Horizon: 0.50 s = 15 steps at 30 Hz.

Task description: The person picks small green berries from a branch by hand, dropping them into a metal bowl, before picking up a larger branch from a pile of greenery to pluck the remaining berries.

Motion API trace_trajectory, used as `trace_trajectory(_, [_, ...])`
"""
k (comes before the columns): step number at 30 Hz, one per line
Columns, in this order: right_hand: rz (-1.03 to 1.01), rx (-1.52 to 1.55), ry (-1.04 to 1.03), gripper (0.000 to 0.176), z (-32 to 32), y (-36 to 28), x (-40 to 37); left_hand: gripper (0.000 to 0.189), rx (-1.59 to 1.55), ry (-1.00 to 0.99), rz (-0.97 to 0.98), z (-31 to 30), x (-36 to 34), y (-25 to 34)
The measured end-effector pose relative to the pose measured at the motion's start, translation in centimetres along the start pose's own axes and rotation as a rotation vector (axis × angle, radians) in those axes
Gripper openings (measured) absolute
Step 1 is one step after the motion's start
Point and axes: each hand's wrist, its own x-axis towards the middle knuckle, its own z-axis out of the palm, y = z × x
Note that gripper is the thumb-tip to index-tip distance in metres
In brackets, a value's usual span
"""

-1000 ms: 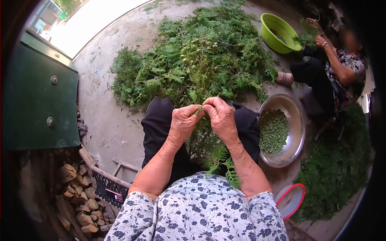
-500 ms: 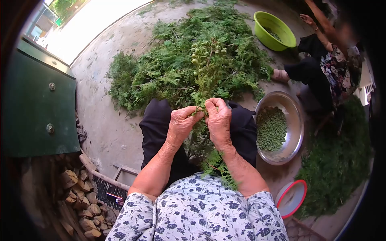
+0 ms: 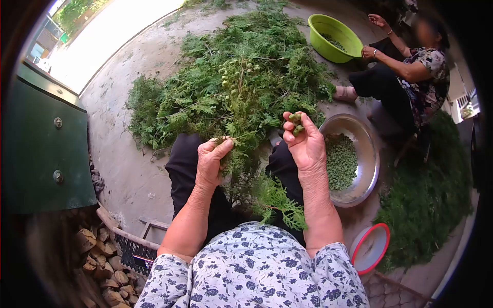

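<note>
My left hand (image 3: 211, 158) is closed around a leafy evergreen branch (image 3: 237, 154) over my lap. A few green seed cones (image 3: 296, 123) sit between the thumb and fingers of my right hand (image 3: 306, 143), palm turned up. Just right of that hand stands a steel basin (image 3: 371, 174) holding many small green cones (image 3: 341, 161). More cones (image 3: 231, 74) cluster on sprigs in the big heap of evergreen branches (image 3: 190, 97) in front of my knees. Another sprig (image 3: 280, 200) lies across my lap beside my right forearm.
A lime-green tub (image 3: 318, 43) stands beyond the heap, near a seated co-worker (image 3: 416, 72). At lower right are a red-rimmed bowl (image 3: 386, 241) and a second pile of greenery (image 3: 426, 205). Split firewood (image 3: 110, 277) lies at lower left, below a dark green panel (image 3: 41, 149).
My hands have separated: the right one has moved right and turned up with cones in its fingers, while the left keeps the branch. The co-worker's second hand now shows near the tub.
</note>
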Motion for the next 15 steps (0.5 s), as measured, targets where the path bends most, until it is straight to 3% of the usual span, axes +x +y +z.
trace_trajectory(1, [-0.032, -0.002, 0.004, 0.016, -0.4, -1.1, -0.3, 0.014, -0.085, 0.053, -0.087, -0.2, 0.2, 0.0])
trace_trajectory(3, [-0.098, 0.019, 0.011, 0.016, -1.9, -3.6, -0.6, 0.015, -0.141, 0.095, -0.039, -0.4, 0.5, -0.4])
trace_trajectory(9, [-0.305, 0.08, 0.515, 0.015, -14.6, -10.3, -1.1, 0.012, -0.382, 0.009, -0.115, -0.7, -0.1, 0.1])
trace_trajectory(11, [-0.452, 0.165, 0.752, 0.019, -17.4, -11.2, -1.7, 0.015, -0.373, 0.078, -0.122, -0.2, -0.1, 0.1])
trace_trajectory(12, [-0.491, 0.103, 0.774, 0.031, -18.7, -11.5, -2.5, 0.015, -0.351, 0.068, -0.109, -0.3, -0.2, 0.2])
trace_trajectory(15, [-0.56, 0.064, 0.868, 0.041, -20.8, -12.2, -4.3, 0.015, -0.28, 0.122, -0.124, 0.2, -0.3, 0.4])
